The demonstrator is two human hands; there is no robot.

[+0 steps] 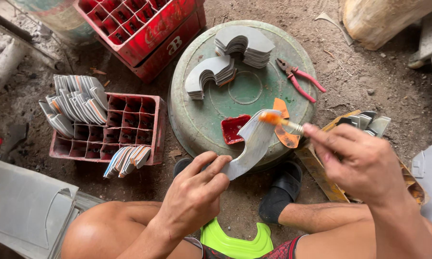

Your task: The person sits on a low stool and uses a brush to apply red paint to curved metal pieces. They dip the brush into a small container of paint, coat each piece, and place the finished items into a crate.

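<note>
- Two red bottle crates: the near crate (129, 125) keeps finished bundles of folded pieces (74, 103) upright in its cells; the far crate (144, 26) has none.
- My left hand (193, 196) pinches one curved grey sheet piece (252, 144), thumb and fingers pressed on its lower end, tilting it up over the green upturned basin (201, 115) so its edge faces the brush.
- On the basin: two stacks of cut pieces (225, 55), one small red tray (234, 128), one pair of red-handled pliers (300, 79), all within reach.
- My right hand (355, 160) pinches one brush (280, 121), orange tip touching the piece's top.
</note>
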